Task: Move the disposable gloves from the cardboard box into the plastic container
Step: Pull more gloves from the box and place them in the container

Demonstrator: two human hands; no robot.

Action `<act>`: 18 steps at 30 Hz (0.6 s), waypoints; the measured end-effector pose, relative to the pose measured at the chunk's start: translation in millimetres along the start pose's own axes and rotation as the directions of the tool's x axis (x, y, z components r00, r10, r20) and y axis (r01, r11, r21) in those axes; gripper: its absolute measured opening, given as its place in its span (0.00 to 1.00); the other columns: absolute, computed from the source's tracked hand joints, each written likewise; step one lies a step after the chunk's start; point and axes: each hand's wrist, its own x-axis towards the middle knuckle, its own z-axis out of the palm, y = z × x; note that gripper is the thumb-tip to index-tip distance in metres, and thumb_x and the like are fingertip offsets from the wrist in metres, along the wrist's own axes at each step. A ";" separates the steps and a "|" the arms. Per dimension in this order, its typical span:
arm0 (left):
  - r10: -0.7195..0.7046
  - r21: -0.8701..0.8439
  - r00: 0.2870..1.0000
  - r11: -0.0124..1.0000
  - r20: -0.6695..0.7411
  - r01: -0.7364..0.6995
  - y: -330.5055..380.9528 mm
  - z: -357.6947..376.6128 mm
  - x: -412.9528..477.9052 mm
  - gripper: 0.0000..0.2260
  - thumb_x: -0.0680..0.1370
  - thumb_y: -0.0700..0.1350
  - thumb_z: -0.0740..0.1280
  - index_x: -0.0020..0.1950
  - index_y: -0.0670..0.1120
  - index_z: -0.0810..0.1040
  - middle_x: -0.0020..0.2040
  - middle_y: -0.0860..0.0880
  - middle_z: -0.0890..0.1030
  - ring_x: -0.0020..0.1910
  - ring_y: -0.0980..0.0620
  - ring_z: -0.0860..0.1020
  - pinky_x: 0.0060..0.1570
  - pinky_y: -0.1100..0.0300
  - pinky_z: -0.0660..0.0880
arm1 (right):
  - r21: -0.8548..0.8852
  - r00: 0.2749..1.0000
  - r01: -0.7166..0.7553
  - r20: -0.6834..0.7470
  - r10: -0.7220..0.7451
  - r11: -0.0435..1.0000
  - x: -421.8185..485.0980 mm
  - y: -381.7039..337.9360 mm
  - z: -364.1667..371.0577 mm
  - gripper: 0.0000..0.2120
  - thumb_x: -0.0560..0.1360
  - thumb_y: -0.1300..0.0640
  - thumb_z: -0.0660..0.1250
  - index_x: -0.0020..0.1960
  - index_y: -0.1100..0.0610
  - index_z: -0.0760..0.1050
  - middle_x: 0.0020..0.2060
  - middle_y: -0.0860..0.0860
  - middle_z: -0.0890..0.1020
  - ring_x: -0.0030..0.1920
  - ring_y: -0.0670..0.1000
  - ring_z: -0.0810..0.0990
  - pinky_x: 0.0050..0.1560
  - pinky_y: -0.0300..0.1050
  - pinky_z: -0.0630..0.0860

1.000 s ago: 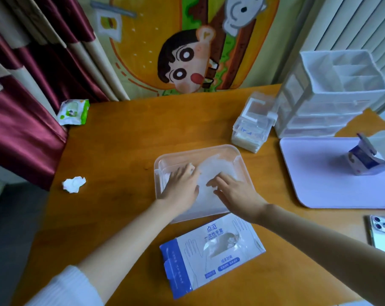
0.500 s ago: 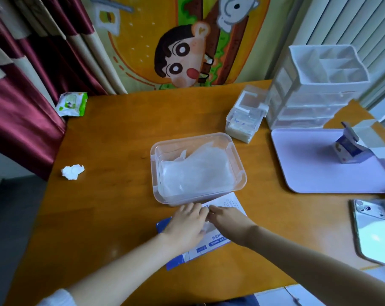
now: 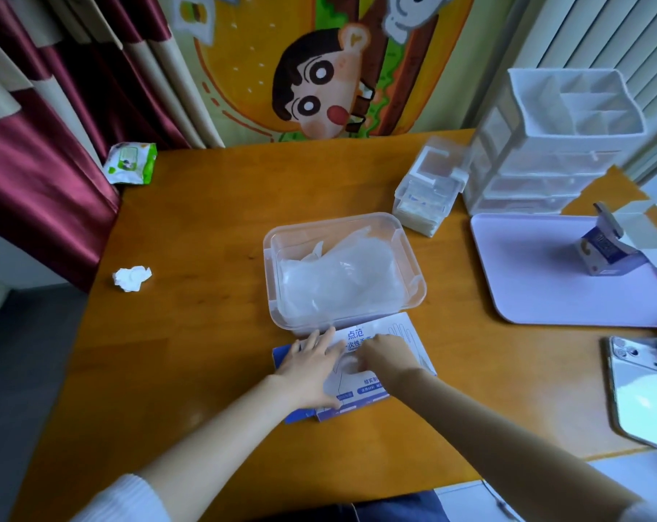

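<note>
Got a loose see-through heap of disposable gloves (image 3: 338,280) sitting inside the plastic container (image 3: 330,222), mid-table, filling most of it and poking up toward the far rim. Was getting patted down a second ago, not any more. Pulled both hands back out and dropped them onto the cardboard box (image 3: 361,335), lying flat right against the container's near wall.

Left hand (image 3: 312,365): spread flat on the box's left half, fingers pretty much straight, pinning it rather than gripping. Right hand (image 3: 385,352): knuckles up over the middle of the box, fingers curled down toward the opening. Can't tell whether pinching anything in there, too hidden.

Reads like one batch done and going back for the next, so probably not finished yet. No telling how many gloves left in the box.

Further out on the table (image 3: 206,333): crumpled tissue (image 3: 132,278) off to the left, green wipes pack (image 3: 131,162) at the far left corner, small clear box (image 3: 428,194) and white drawer unit (image 3: 560,145) far right, purple tray (image 3: 538,288) with a little opened carton (image 3: 602,254) on it, phone (image 3: 643,389) at the right edge.
</note>
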 end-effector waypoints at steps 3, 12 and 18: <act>-0.004 -0.016 1.000 1.000 -0.005 0.004 0.7 -1.2 0.1 0.42 0.74 0.57 0.70 0.79 0.50 0.48 0.79 0.47 0.41 0.77 0.43 0.42 0.74 0.45 0.48 | 0.087 1.000 -0.013 0.005 0.012 0.996 1.9 -1.9 -3.2 0.16 0.78 0.53 0.60 0.33 0.56 0.65 0.33 0.51 0.72 0.41 0.55 0.75 0.41 0.42 0.65; -0.022 -0.031 1.000 0.999 -0.017 0.021 1.2 0.6 1.7 0.41 0.74 0.56 0.71 0.78 0.51 0.49 0.79 0.47 0.41 0.77 0.42 0.43 0.74 0.44 0.49 | 0.208 0.968 0.158 -0.228 -0.110 0.965 -15.3 12.5 4.5 0.14 0.79 0.66 0.58 0.60 0.58 0.76 0.54 0.52 0.77 0.56 0.51 0.74 0.48 0.40 0.69; -0.012 -0.011 1.000 1.000 -0.022 0.012 0.1 -0.8 1.1 0.41 0.73 0.57 0.71 0.78 0.51 0.51 0.79 0.47 0.44 0.77 0.43 0.45 0.74 0.44 0.50 | 0.335 0.934 0.072 -0.353 0.054 0.939 -26.8 28.1 -7.5 0.08 0.81 0.60 0.55 0.53 0.57 0.72 0.53 0.51 0.76 0.47 0.49 0.73 0.39 0.44 0.71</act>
